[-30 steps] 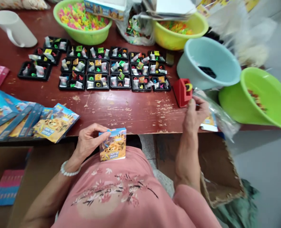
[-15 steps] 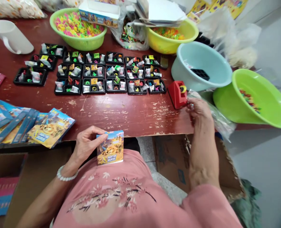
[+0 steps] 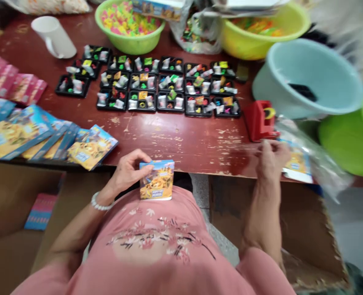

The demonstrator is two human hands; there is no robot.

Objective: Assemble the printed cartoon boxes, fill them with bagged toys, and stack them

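Note:
My left hand is closed round a small blue and yellow printed box, held upright against my chest below the table edge. My right hand is at the table's front edge just below a red tape dispenser; it is smeared by motion, and I cannot make out its fingers. A clear plastic bag with a printed card inside lies right beside that hand.
Several black trays with small coloured toys sit in rows mid-table. Flattened printed boxes are fanned at the left, next to pink packs. Green, yellow, pale blue and lime bowls stand behind and right. A white cup lies tipped. A cardboard carton is under the table.
My right hand has drawn back from the red dispenser toward the table edge. The view has shifted left and is blurred. My left hand still holds the box.

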